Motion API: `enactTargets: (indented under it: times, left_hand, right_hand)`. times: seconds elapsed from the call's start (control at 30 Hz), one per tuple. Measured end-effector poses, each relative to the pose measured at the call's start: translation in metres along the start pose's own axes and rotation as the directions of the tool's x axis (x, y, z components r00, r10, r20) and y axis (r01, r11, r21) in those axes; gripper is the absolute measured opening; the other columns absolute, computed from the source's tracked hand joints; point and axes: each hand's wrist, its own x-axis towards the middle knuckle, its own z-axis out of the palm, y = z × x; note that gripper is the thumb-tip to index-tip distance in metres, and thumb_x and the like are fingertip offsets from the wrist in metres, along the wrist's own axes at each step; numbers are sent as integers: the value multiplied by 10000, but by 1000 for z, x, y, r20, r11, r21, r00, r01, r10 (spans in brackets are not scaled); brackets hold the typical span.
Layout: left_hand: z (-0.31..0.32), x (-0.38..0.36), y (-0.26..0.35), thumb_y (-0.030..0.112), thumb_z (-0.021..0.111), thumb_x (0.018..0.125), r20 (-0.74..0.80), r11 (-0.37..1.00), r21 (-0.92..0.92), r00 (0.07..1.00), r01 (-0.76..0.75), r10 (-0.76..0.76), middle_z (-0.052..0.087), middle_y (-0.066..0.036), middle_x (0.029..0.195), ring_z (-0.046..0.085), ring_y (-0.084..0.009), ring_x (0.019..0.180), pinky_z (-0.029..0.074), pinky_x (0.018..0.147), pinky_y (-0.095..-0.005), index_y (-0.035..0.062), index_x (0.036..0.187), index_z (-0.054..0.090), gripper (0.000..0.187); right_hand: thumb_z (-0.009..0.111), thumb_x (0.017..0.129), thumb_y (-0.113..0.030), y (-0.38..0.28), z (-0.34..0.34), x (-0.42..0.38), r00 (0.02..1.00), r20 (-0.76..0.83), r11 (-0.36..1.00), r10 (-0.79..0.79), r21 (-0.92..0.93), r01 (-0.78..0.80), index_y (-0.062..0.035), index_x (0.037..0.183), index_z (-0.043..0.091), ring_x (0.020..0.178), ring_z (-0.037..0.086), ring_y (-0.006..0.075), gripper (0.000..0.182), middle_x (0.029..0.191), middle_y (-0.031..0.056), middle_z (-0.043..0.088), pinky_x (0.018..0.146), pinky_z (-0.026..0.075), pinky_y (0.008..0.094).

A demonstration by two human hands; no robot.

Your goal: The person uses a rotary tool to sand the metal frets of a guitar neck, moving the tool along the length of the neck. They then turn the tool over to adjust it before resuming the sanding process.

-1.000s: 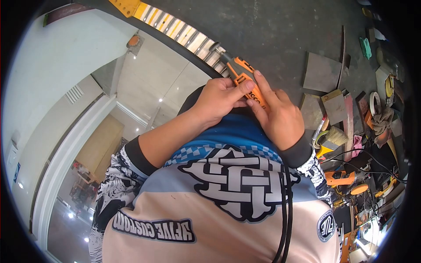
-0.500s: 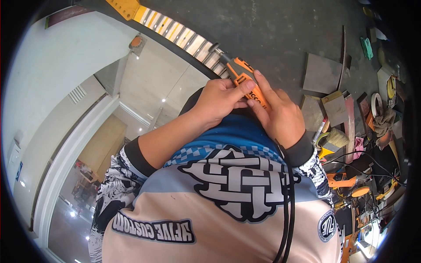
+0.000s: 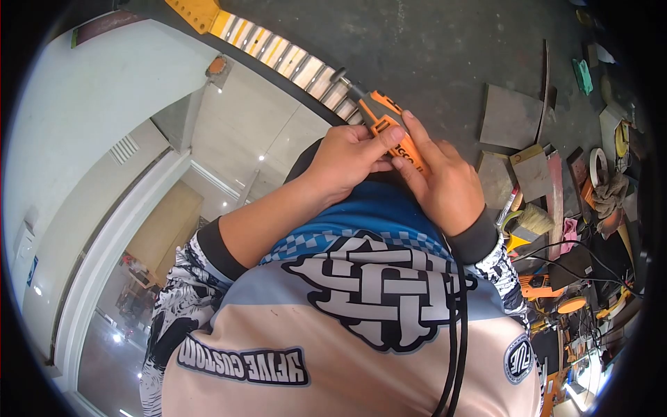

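Observation:
An orange and dark grey rotary tool (image 3: 386, 113) is held between my two hands. My left hand (image 3: 344, 161) is closed around its left side, thumb lying across the orange body. My right hand (image 3: 448, 182) closes on the rear of the body from the right, fingers bent over it. A small dark disc (image 3: 338, 74) on the tool's tip overlaps the fretboard in view; whether it touches cannot be told. A guitar neck (image 3: 274, 53) with metal frets and pale and yellow strips runs diagonally from its yellow headstock (image 3: 194, 12) towards my hands, which hide its lower end.
The dark work surface (image 3: 424, 55) spreads beyond the neck. At right lie flat boards (image 3: 512, 115), a brush (image 3: 533, 221), a tape roll (image 3: 596, 167), a rag (image 3: 611, 193), another orange power tool (image 3: 540, 285) and loose black cables (image 3: 590, 276). Two dark cords (image 3: 455, 333) hang over my shirt.

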Motion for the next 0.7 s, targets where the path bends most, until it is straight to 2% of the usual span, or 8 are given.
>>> enactTargets:
  times: [0.2,0.3,0.4,0.53,0.7]
  left_hand:
    - [2,-1,2,373,695,1023,6,1000,-8,1000,-4,4,712,-157,1154,720,-215,1063,600,964,-342,-84,1239,645,508]
    - [0,-8,1,356,693,1026,65,998,-12,996,-54,55,711,-157,1172,716,-215,1077,600,966,-341,-77,1246,645,488]
    - [-6,-19,-8,331,684,1034,146,994,-33,983,-109,112,710,-156,1186,712,-215,1088,603,962,-342,-71,1253,644,460]
    - [-22,-26,-23,311,673,1042,214,993,-58,970,-105,115,708,-160,1204,705,-222,1109,599,974,-351,-76,1259,636,446]
    - [-33,-33,-37,319,672,1043,221,991,-103,970,-84,105,708,-149,1186,698,-217,1105,581,982,-354,-66,1252,633,440]
  right_hand:
    - [720,956,-395,-2,-1,-1,1000,8,1000,19,1,-19,-304,1554,501,689,708,343,643,881,143,666,610,588,444]
    - [743,937,-385,-6,1,-10,996,-83,1000,-19,6,20,-312,1551,507,676,697,321,661,856,125,645,599,586,429]
    - [761,919,-374,-14,2,-23,987,-142,995,-80,-65,71,-320,1549,510,665,687,297,681,835,110,624,585,580,411]
    - [764,914,-372,-31,9,-37,988,-136,988,-77,-141,58,-327,1551,507,661,684,285,689,831,109,617,572,572,399]
    - [749,925,-379,-42,22,-48,993,-106,985,-57,-167,39,-329,1551,504,669,690,291,675,832,119,620,576,575,404]
